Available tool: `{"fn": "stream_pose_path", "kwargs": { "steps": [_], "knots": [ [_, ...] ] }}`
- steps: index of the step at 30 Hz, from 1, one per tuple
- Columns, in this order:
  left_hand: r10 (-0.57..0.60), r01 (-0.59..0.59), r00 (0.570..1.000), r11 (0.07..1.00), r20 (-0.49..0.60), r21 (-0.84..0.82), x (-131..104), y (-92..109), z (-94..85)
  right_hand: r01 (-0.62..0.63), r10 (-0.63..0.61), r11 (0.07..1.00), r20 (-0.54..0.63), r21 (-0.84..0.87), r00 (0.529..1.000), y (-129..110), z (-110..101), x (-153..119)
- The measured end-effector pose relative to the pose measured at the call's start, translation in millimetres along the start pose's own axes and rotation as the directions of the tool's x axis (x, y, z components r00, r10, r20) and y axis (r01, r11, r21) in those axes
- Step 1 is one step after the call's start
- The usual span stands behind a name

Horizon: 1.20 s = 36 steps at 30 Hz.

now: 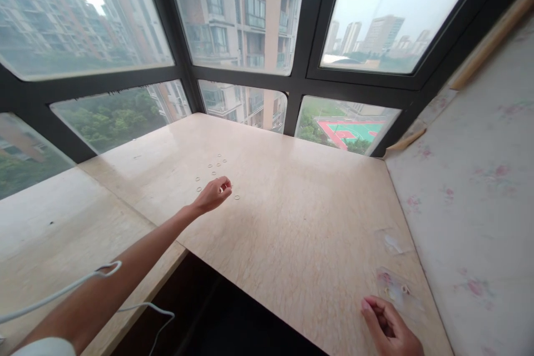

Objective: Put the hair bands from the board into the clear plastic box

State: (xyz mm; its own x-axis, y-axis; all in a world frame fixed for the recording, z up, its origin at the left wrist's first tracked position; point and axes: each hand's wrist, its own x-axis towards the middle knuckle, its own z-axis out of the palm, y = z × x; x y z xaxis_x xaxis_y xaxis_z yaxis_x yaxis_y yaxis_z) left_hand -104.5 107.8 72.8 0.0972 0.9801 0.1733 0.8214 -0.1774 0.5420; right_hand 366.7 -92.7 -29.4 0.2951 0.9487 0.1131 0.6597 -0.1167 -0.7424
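Observation:
My left hand (213,194) reaches out over the marble-patterned tabletop (283,222). Its thumb and fingers are closed in a pinch, with a thin ring's edge just showing at the fingertips. Around it lie several thin small rings, among them one ring (237,197) to its right and another ring (199,189) to its left. At the lower right, my right hand (390,327) is loosely curled, thumb against the index finger; whatever may be inside is hidden. Just beyond it lies a clear plastic bag (403,289) with small pieces in it.
A second clear plastic piece (392,243) lies farther back beside the flowered wall (471,222). A white cable (62,296) crosses my left forearm. Dark-framed windows (298,55) border the back. In front, the tabletop's edge drops to a dark opening (217,311).

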Motion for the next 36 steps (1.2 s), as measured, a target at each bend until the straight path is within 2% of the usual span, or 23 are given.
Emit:
{"fn": "stream_pose_path", "kwargs": {
  "steps": [7, 12, 15, 17, 20, 25, 28, 31, 34, 36],
  "knots": [
    [0.111, -0.043, 0.977, 0.938, 0.18, -0.344, 0.2, 69.9, 30.5, 0.053, -0.053, 0.999, -0.014, -0.001, 0.999, -22.8, 0.9, -4.3],
    [0.209, -0.087, 0.949, 0.895, 0.238, -0.437, 2.5, 124.5, 57.8, 0.069, -0.069, 0.997, 0.003, 0.045, 0.998, -34.1, -1.4, -5.0],
    [0.287, -0.153, 0.924, 0.884, 0.253, -0.443, 0.5, 159.2, 75.9, 0.08, -0.08, 0.995, 0.001, 0.058, 0.997, -42.7, -3.0, -4.5],
    [0.366, -0.232, 0.896, 0.868, 0.251, -0.439, -1.5, 181.8, 89.6, 0.084, -0.084, 0.995, -0.012, 0.062, 0.996, -47.7, -4.1, -3.9],
    [0.504, -0.35, 0.824, 0.812, 0.259, -0.467, -6.2, 214.2, 113.3, 0.072, -0.071, 0.994, -0.022, 0.079, 0.997, -52.4, -5.3, -3.6],
    [0.627, -0.434, 0.72, 0.742, 0.297, -0.511, -21.8, 260.9, 158.1, 0.061, -0.062, 0.981, -0.002, 0.185, 0.998, -52.0, -7.5, -5.8],
    [0.655, -0.473, 0.684, 0.733, 0.322, -0.488, -31.5, 281.6, 183.8, 0.094, -0.109, 0.951, 0.033, 0.296, 0.994, -49.1, -10.3, -8.4],
    [0.671, -0.515, 0.64, 0.736, 0.373, -0.44, -37.6, 294.9, 203.4, 0.115, -0.137, 0.936, 0.043, 0.332, 0.99, -48.1, -13.9, -11.1],
    [0.69, -0.566, 0.6, 0.724, 0.406, -0.393, -40.2, 298.8, 213.6, 0.125, -0.144, 0.932, 0.03, 0.341, 0.989, -48.9, -16.4, -13.2],
    [0.688, -0.574, 0.602, 0.726, 0.406, -0.379, -40.6, 296.3, 215.2, 0.131, -0.15, 0.922, 0.025, 0.364, 0.988, -49.1, -17.0, -14.0]
  ]
}}
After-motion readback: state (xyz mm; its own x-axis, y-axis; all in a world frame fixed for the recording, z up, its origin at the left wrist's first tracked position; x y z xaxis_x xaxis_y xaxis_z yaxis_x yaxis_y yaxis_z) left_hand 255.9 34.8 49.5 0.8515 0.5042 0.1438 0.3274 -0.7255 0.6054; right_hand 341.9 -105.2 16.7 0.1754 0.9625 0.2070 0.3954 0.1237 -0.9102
